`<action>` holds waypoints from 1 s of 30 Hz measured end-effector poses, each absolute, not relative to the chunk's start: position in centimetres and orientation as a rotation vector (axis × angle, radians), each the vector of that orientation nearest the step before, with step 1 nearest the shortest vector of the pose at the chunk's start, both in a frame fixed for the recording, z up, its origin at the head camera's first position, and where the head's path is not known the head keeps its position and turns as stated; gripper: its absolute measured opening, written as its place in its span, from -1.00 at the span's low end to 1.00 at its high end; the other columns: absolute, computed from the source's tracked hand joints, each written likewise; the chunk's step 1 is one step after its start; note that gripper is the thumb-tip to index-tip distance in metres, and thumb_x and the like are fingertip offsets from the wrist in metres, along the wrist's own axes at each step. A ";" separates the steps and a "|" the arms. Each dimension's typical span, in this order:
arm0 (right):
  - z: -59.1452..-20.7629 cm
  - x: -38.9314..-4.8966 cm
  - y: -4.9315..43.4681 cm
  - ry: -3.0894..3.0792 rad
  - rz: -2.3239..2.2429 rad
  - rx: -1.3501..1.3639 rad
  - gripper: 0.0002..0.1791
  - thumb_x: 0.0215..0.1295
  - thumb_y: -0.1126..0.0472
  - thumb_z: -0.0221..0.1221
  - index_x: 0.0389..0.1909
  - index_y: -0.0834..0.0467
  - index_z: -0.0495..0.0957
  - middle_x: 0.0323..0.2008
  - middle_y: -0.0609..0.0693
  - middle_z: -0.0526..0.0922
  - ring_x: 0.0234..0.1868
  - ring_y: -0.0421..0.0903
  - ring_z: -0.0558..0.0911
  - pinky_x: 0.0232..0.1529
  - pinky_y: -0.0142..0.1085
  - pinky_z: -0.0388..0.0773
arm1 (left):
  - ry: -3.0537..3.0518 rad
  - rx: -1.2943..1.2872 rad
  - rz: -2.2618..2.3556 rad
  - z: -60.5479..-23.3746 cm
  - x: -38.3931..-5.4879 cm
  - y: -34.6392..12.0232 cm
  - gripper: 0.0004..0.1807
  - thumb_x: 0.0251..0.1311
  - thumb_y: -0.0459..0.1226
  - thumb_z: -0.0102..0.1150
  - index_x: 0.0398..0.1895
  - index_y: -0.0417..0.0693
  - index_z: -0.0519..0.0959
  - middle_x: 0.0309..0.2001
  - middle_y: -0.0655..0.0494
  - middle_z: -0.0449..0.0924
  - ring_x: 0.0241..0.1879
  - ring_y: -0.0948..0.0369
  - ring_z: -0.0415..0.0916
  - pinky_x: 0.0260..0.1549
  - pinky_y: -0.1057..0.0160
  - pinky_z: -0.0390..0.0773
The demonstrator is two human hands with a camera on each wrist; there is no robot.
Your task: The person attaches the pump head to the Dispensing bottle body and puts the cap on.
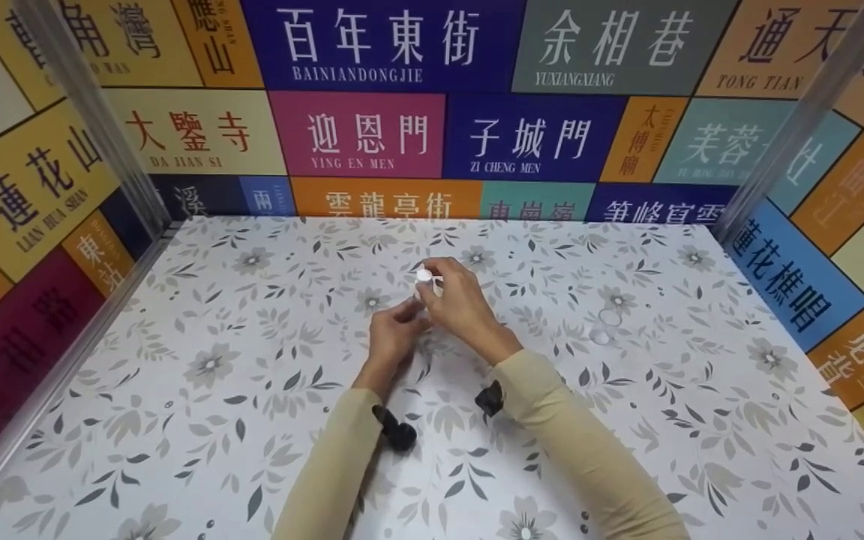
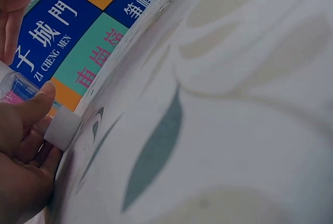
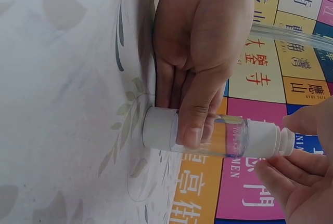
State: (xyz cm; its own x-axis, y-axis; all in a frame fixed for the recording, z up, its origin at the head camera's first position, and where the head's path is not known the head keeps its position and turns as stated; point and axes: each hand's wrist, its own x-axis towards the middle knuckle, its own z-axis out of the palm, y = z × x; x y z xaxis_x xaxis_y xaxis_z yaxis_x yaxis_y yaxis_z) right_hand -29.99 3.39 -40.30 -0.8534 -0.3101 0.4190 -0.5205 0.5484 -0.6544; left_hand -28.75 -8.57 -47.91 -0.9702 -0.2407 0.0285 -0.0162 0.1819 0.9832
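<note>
Between both hands is a small clear pump bottle (image 3: 216, 133) with a white base and a white pump top (image 3: 281, 141). It stands upright, its base right at the tabletop. My left hand (image 1: 394, 334) grips the clear body low down, thumb across the front, as the right wrist view shows. Up at the top, my right hand (image 1: 462, 300) pinches the white pump part between thumb and fingers. A clear cap (image 1: 604, 330) lies on the table to the right of the hands.
White cloth with grey flowers and leaves covers the table (image 1: 252, 420). Panels with colored place-name signs (image 1: 361, 135) rise along the back and both sides. Clear upright posts (image 1: 94, 112) stand at the back corners.
</note>
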 end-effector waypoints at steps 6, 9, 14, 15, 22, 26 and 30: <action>-40.3 -29.8 3.3 -2.531 1.192 0.723 -0.68 0.33 0.40 0.18 0.08 0.39 0.53 0.00 0.27 0.64 0.07 0.13 0.68 0.14 -0.18 0.67 | -2.255 0.237 -1.896 -48.0 -28.6 -8.6 -0.50 0.08 -0.43 0.39 0.15 -0.31 0.58 0.10 -0.18 0.67 0.17 -0.03 0.62 0.22 0.15 0.59; -40.2 -29.8 3.4 -2.557 1.197 0.703 -0.66 0.33 0.38 0.21 0.10 0.38 0.53 0.00 0.26 0.64 0.06 0.12 0.68 0.13 -0.17 0.67 | -2.235 0.229 -1.913 -48.0 -28.6 -8.6 -0.46 0.06 -0.39 0.44 0.16 -0.33 0.56 0.11 -0.20 0.66 0.18 -0.04 0.61 0.21 0.15 0.60; -40.2 -29.9 3.6 -2.576 1.183 0.688 -0.61 0.32 0.29 0.27 0.12 0.36 0.52 0.02 0.26 0.63 0.10 0.12 0.66 0.15 -0.17 0.66 | -2.228 0.226 -1.911 -48.0 -28.6 -8.6 -0.45 0.06 -0.39 0.44 0.16 -0.33 0.56 0.11 -0.20 0.65 0.19 -0.04 0.60 0.23 0.13 0.58; -40.2 -29.9 3.6 -2.571 1.177 0.691 -0.60 0.32 0.28 0.28 0.12 0.36 0.52 0.02 0.26 0.63 0.11 0.12 0.66 0.15 -0.17 0.66 | -2.226 0.219 -1.909 -48.0 -28.6 -8.6 -0.47 0.06 -0.40 0.43 0.16 -0.33 0.57 0.10 -0.21 0.65 0.19 -0.04 0.60 0.23 0.13 0.58; -40.4 -30.0 3.6 -2.537 1.169 0.728 -0.65 0.32 0.35 0.21 0.10 0.39 0.52 0.01 0.28 0.63 0.08 0.14 0.65 0.14 -0.15 0.67 | -2.207 0.190 -1.890 -48.0 -28.6 -8.5 -0.55 0.05 -0.46 0.38 0.08 -0.35 0.62 0.05 -0.24 0.68 0.14 -0.06 0.64 0.18 0.14 0.62; -40.4 -29.9 3.6 -2.550 1.157 0.731 -0.68 0.34 0.37 0.19 0.08 0.38 0.53 -0.02 0.28 0.63 0.06 0.14 0.66 0.11 -0.16 0.68 | -2.214 0.194 -1.879 -48.0 -28.7 -8.5 -0.55 0.05 -0.44 0.41 0.08 -0.34 0.62 0.04 -0.24 0.68 0.13 -0.06 0.64 0.18 0.14 0.61; -40.4 -29.9 3.6 -2.555 1.159 0.720 -0.67 0.33 0.36 0.22 0.08 0.38 0.53 -0.02 0.27 0.63 0.04 0.14 0.66 0.10 -0.17 0.69 | -2.221 0.213 -1.884 -48.0 -28.7 -8.6 -0.52 0.05 -0.40 0.44 0.09 -0.32 0.61 0.06 -0.22 0.68 0.16 -0.05 0.63 0.22 0.13 0.58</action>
